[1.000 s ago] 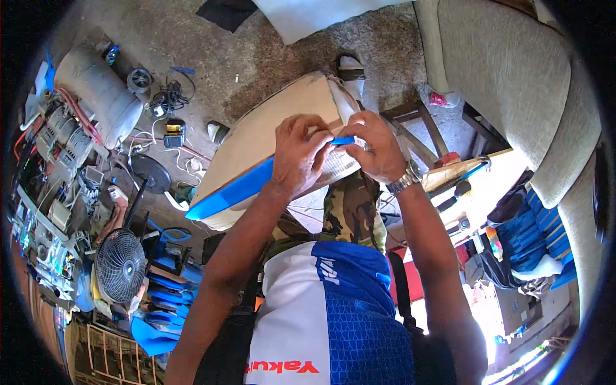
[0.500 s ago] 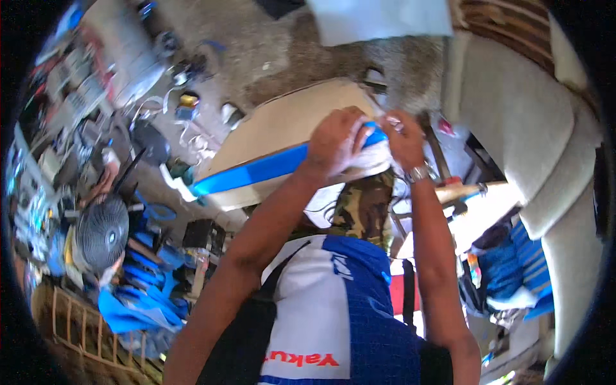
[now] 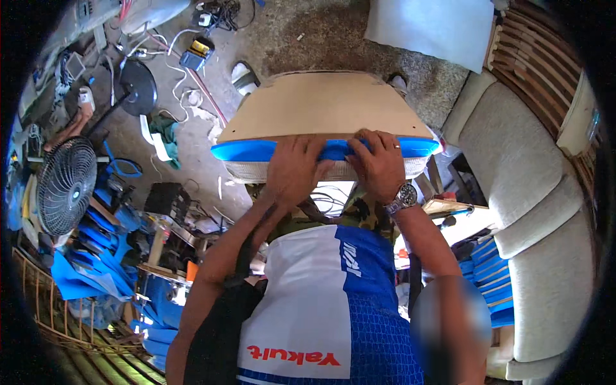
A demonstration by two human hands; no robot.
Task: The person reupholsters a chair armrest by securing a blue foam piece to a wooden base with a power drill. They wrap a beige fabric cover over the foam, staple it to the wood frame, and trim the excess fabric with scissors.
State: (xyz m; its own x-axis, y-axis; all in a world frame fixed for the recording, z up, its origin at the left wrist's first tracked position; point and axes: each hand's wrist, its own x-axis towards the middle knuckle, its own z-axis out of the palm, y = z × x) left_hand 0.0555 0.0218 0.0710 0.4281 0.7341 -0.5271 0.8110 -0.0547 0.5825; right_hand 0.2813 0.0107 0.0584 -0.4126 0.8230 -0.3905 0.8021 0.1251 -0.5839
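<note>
A tan wooden seat panel with a blue strip along its near edge and pale woven mesh below it is held level in front of me. My left hand grips the near edge at the middle, fingers over the blue strip. Close beside it, my right hand, with a ring and a wristwatch, presses on the same blue edge.
A round fan stands at the left among blue fabric pieces and tools. Cables and a black disc lie on the concrete floor. A beige cushioned sofa fills the right; a white sheet lies at the top.
The panel has swung from a slant to level, with its blue edge straight across in front of me. Both hands stayed on that edge and the view tilted.
</note>
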